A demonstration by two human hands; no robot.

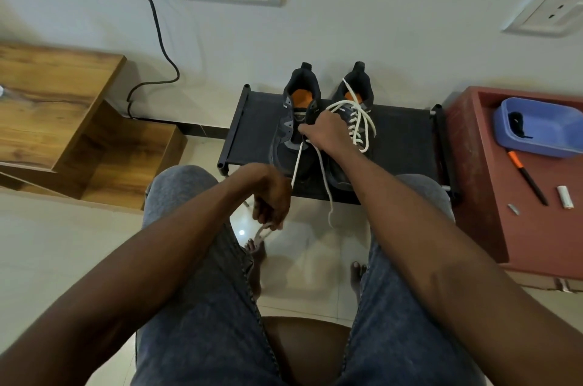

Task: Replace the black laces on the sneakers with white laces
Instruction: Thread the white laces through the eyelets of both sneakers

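Pale wall with sockets behind, tiled floor below; a low black rack [403,133] is serving as the worktop.

- Right hand [325,133]: reaching forward, fingers curled and pinching the white lace [296,165] at the lower eyelets of the left sneaker [291,130].
- Left hand [273,199]: hanging lower, above the knee, fingers curled round the near end of that same lace and drawing it taut; a second strand is dangling loose toward the floor.
- Right sneaker [353,120]: sitting just beside the first, already carrying white lacing, ends lying untied.
- Step in hand, by judgement — threading is only starting on the left sneaker; its upper eyelets are showing bare. Next move is calling for evening both ends, then crossing them up eyelet by eyelet.
- Periphery: a red side cabinet [473,165] is holding a blue tray [542,133] containing something black — possibly the removed laces — plus an orange-handled tool [527,179].
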